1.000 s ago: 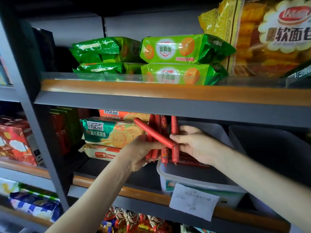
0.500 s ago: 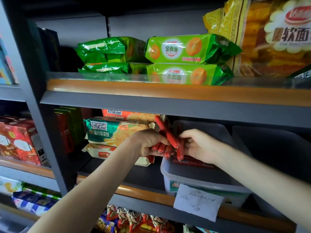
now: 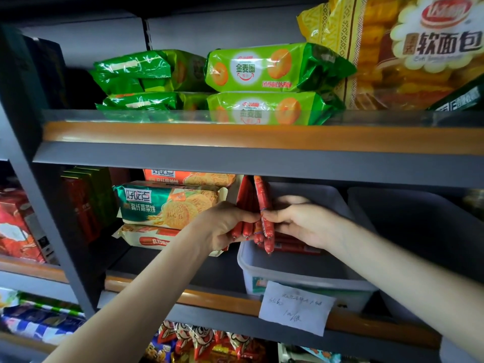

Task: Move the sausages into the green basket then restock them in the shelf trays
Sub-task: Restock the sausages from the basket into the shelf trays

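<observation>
Several red sausages (image 3: pixel 262 203) stand upright in a bundle between both hands, above the left end of a clear plastic shelf tray (image 3: pixel 303 279). My left hand (image 3: pixel 222 226) grips the left side of the bundle, fingers curled around it. My right hand (image 3: pixel 301 221) pinches the right side with thumb and fingers. More red sausages (image 3: pixel 293 244) lie flat inside the tray behind my right hand. A handwritten paper label (image 3: pixel 296 307) hangs on the tray's front. No green basket shows in this view.
A second grey tray (image 3: pixel 419 231) sits to the right. Biscuit packs (image 3: pixel 167 203) are stacked left of the sausage tray. The upper shelf (image 3: pixel 235 153) hangs close above the sausages, holding green biscuit packs (image 3: pixel 262 69) and a yellow bread bag (image 3: pixel 419 48).
The sausage that lay slanted across the bundle has been turned upright with the others. Both hands stayed on the bundle above the tray's left end.
</observation>
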{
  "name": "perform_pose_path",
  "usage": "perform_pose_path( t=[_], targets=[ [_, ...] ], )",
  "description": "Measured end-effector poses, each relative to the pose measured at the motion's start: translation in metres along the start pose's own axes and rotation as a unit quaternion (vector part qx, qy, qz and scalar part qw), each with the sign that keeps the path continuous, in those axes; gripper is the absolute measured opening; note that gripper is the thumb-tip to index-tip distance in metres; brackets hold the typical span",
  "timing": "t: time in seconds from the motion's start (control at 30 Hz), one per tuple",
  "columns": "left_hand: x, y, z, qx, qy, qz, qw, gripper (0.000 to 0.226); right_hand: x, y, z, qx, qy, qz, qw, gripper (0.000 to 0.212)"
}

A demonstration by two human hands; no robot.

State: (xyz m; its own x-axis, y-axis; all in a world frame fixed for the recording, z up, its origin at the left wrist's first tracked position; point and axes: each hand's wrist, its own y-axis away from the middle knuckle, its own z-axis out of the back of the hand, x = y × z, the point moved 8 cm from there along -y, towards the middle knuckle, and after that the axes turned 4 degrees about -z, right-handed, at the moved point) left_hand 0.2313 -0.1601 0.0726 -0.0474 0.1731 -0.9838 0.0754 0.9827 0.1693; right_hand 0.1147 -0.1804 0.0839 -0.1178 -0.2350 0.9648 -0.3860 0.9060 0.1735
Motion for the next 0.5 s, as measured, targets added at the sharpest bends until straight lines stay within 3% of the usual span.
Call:
perform_pose_path(
  t=[0.1, 0.27, 0.5],
  targets=[
    [0.004, 0.003, 0.001, 0.012, 0.047, -0.003, 0.999, 0.005, 0.002, -0.001, 0.001, -0.003, 0.011, 0.009, 1.0, 0.049],
    [0.009, 0.006, 0.009, 0.003, 0.101, -0.031, 0.994, 0.016, 0.004, -0.003, -0.005, 0.007, 0.078, 0.057, 0.995, 0.039],
    [0.019, 0.007, 0.023, -0.059, 0.131, -0.034, 0.989, 0.022, 0.01, -0.003, -0.027, 0.028, 0.279, 0.113, 0.953, 0.029]
  ],
)
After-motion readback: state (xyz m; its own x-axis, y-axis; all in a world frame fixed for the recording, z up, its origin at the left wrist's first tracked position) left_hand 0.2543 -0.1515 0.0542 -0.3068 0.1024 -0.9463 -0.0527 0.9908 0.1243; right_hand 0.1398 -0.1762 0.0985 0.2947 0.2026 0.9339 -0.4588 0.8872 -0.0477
